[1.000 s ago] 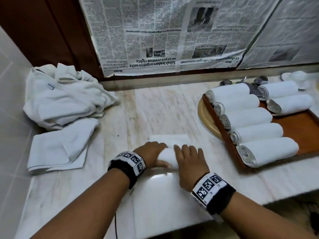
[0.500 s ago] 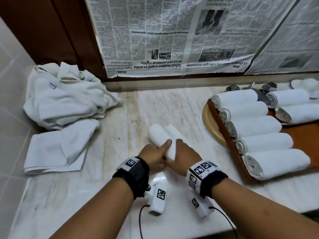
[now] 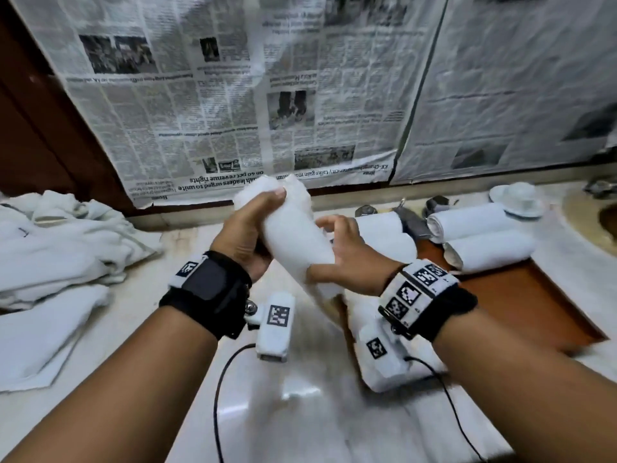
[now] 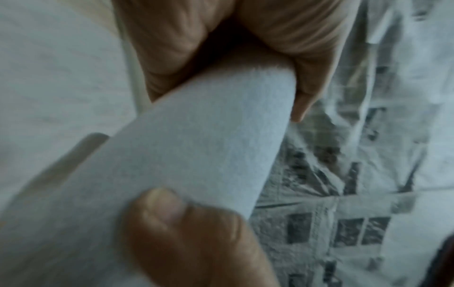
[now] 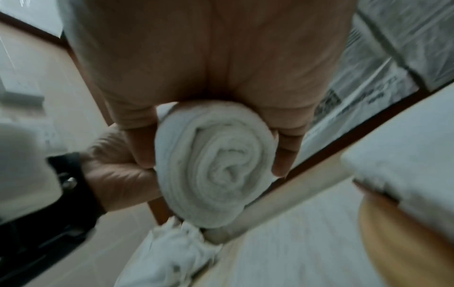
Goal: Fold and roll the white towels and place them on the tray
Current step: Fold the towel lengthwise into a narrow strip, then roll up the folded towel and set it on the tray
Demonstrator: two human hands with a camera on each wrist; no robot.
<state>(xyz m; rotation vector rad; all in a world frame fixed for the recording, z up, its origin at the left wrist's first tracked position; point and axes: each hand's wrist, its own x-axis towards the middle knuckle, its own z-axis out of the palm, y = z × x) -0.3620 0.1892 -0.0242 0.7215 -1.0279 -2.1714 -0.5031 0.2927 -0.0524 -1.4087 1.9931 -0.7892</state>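
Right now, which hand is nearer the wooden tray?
Right. The right hand grips the rolled towel beside the wooden tray; the left hand grips its far side.

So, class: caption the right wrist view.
Right hand holds a rolled white towel, its spiral end facing the camera.

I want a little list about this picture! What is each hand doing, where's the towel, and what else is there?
held thing: rolled towel, lifted above the counter
left hand: grips the roll's far end
right hand: grips the near end
tray: rolled towels on it
pile: unrolled towels, left
wall: covered in newspaper
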